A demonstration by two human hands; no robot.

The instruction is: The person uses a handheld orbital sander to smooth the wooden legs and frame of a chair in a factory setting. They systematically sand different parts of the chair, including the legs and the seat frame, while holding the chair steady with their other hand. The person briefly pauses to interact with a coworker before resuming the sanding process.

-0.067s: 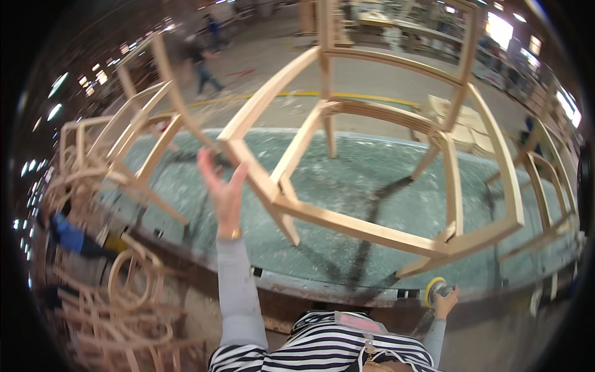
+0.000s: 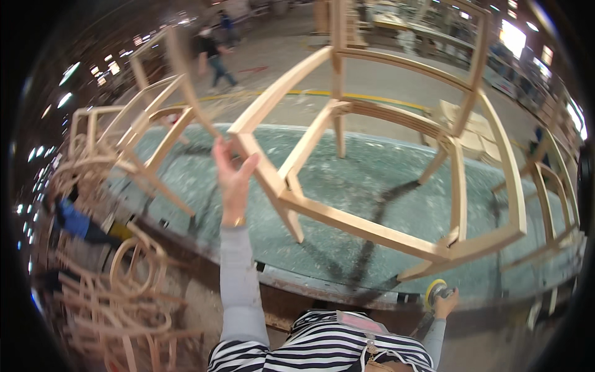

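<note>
Table [image 2: 347, 186], wide, topped w/ dusty green sheet, is seen across frame centre. Pale wooden chair frame [image 2: 372, 161] is stood on it at centre-right; second frame [image 2: 155, 142] is rested at upper left.

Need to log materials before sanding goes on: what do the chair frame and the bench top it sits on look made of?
Chair frame: pale bare wood, apparently unfinished; matte, even light colour, visible joints. Bench top: a greenish, dusty sheet, perhaps painted metal or a mat; its worn front edge looks rusty, so I can't say for certain.

Furniture workshop, bare wooden chair frames [image 2: 384, 155], dusty workbench [image 2: 372, 180], stacked bentwood parts [image 2: 124, 291]
</note>
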